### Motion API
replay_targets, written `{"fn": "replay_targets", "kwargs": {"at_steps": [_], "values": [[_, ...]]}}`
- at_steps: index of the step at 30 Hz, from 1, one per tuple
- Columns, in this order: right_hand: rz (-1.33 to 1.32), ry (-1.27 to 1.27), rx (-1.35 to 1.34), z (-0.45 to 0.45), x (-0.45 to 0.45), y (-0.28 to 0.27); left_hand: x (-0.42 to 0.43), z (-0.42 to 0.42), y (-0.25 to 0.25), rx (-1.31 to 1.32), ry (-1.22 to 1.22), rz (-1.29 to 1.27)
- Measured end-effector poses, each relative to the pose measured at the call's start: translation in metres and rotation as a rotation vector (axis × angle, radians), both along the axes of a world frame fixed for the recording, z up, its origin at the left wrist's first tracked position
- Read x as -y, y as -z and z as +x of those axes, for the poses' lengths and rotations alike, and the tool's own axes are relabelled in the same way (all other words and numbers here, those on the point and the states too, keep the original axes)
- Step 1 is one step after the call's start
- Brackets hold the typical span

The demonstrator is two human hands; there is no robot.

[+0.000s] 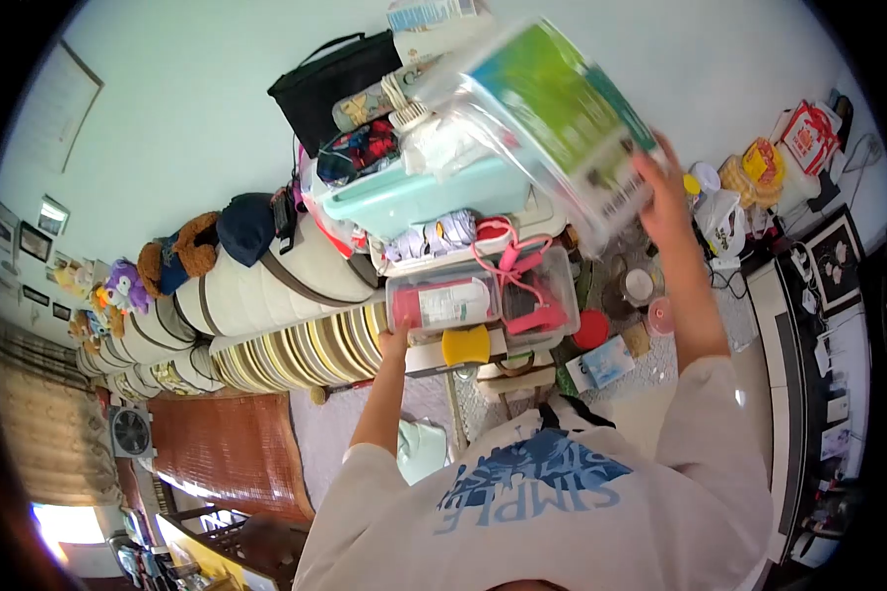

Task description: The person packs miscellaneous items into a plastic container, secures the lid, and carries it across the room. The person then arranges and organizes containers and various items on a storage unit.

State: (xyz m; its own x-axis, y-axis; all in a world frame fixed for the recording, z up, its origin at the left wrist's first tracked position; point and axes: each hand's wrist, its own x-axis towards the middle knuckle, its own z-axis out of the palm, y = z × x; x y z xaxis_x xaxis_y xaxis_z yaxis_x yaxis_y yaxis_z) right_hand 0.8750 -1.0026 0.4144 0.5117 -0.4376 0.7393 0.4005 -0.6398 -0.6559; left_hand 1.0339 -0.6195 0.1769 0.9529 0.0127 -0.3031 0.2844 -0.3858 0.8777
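Observation:
My right hand point(660, 187) is closed on the lower right end of a large green-and-white pack point(552, 98) in loose clear plastic wrap, raised and tilted. My left hand point(394, 340) grips the near left corner of a clear plastic box point(394, 295), its fingers partly hidden. Inside that box lies a pink item with a white label point(453, 303). Beside it, pink headphones point(534, 317) rest in a second clear box point(567, 271). A yellow sponge-like block point(465, 346) sits just in front, on a white box point(424, 359).
Behind stands a pale turquoise bin point(434, 197) piled with bags and cloth, with a black bag point(335, 89) beyond. A striped sofa point(296, 345) with soft toys runs left. Jars, a red lid point(591, 329) and a blue-and-white packet point(606, 362) cover the table at right.

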Motion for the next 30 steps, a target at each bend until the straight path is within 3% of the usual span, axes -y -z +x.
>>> {"fn": "replay_targets", "kwargs": {"at_steps": [1, 3, 4, 6, 7, 9, 10, 12, 14, 15, 18, 23, 26, 29, 30], "values": [[0.623, -0.312, 0.021, 0.019, -0.013, -0.041, -0.006, 0.01, 0.02, -0.037, -0.037, 0.06], [0.116, -0.207, 0.001, 0.048, -0.012, -0.09, -0.008, 0.015, 0.018, -0.085, -0.099, 0.124], [0.106, -0.216, 0.012, 0.066, -0.011, -0.106, -0.006, 0.015, 0.013, -0.074, -0.108, 0.114], [-0.388, -0.065, 0.085, 0.1, -0.007, -0.133, -0.003, 0.015, 0.007, -0.053, -0.141, 0.106], [-0.396, -0.071, 0.096, 0.115, -0.005, -0.142, -0.003, 0.018, 0.009, -0.167, -0.14, 0.0], [-0.743, 0.01, 0.028, 0.144, -0.004, -0.151, -0.008, 0.035, 0.053, -0.199, -0.113, -0.102], [-0.752, 0.001, 0.034, 0.159, -0.003, -0.15, -0.009, 0.034, 0.055, -0.236, -0.089, -0.129], [-1.329, 0.109, 0.091, 0.186, -0.007, -0.146, -0.009, 0.03, 0.054, -0.313, -0.04, -0.178], [-1.423, 0.155, 0.021, 0.201, -0.017, -0.126, -0.009, 0.018, 0.047, -0.365, 0.051, -0.475], [-1.419, 0.156, -0.018, 0.208, -0.019, -0.115, -0.013, 0.024, 0.064, -0.46, -0.006, -0.33], [-1.309, 0.126, -0.078, 0.203, -0.028, -0.104, -0.019, 0.031, 0.08, -0.525, 0.036, -0.312], [-1.118, 0.156, -0.051, 0.173, -0.054, -0.102, -0.017, 0.043, 0.103, -0.546, 0.043, -0.439], [-1.14, 0.221, 0.021, 0.152, -0.066, -0.087, -0.011, 0.036, 0.075, -0.538, 0.123, -0.605], [-1.086, 0.204, -0.055, 0.118, -0.08, -0.07, -0.008, 0.042, 0.082, -0.541, 0.096, -0.593], [-1.077, 0.178, -0.081, 0.106, -0.082, -0.062, -0.009, 0.051, 0.106, -0.485, 0.099, -0.531]]}}
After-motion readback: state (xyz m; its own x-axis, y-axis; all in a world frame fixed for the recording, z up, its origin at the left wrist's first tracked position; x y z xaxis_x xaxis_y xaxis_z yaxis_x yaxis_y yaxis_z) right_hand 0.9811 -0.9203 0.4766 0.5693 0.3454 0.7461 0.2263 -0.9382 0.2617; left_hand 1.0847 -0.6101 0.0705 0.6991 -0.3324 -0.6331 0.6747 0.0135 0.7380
